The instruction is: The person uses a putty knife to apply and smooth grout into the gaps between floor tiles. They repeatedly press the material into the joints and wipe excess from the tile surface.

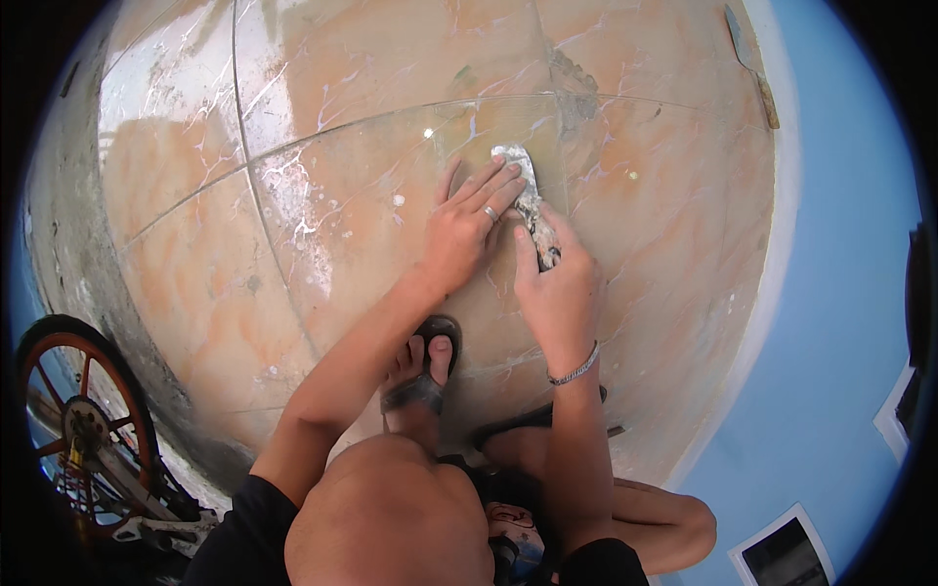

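Observation:
A small trowel [531, 202] with a whitish, caked blade and a smeared, blotchy handle lies low over the tiled floor [371, 234]. My right hand [567, 283] is closed round its handle, thumb along the near side. Stretched out across the blade, the fingers of my left hand [467, 227] touch its top and left edge. A ring sits on that hand and a chain bracelet [575, 365] on my right wrist. Under the blade the floor is hidden. Around its tip the tile has a dull, yellowish-grey smear [493, 132].
A second trowel [747, 59] with a wooden handle lies far right, beside the blue wall [831, 225]. At the lower left stands a wheel [86, 420] with orange spokes. My sandalled foot [430, 356] rests just behind my hands. White splashes [399, 200] dot the tiles.

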Motion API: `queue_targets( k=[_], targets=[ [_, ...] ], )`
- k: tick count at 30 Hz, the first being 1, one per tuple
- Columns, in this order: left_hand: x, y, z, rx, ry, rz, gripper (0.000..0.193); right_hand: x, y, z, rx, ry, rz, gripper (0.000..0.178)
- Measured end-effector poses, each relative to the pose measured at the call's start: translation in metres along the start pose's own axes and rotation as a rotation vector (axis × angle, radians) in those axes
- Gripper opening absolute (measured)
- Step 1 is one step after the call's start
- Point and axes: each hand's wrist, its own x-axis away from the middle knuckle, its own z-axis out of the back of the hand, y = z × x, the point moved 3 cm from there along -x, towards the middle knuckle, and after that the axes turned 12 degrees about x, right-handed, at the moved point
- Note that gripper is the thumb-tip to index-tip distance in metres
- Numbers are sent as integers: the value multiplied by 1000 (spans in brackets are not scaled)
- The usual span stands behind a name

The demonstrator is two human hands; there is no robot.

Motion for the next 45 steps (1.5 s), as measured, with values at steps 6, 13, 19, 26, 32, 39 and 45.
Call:
queue_targets(
  k=[6, 13, 19, 26, 32, 39, 45],
  targets=[
    [5, -4, 5, -14, -20, -34, 45, 0, 3, 3, 159, -33, 61, 44],
    [34, 22, 1, 43, -50, 31, 45, 35, 11, 8, 52, -16, 42, 43],
    [-51, -25, -5, -15, 55, -79, 43, -50, -4, 11, 82, 55, 102, 43],
    [32, 26, -20, 39, -122, -20, 49, 36, 34, 12, 43, 23, 66, 43],
    [-12, 15, -26, 96, -7, 8, 48, -10, 23, 25, -3, 10, 32, 42],
    [-17, 12, -8, 91, -33, 67, 47, -12, 24, 13, -53, 9, 105, 42],
    [23, 31, -11, 236, -38, 198, 52, 21, 51, 11, -246, -24, -136, 40]
  ],
)
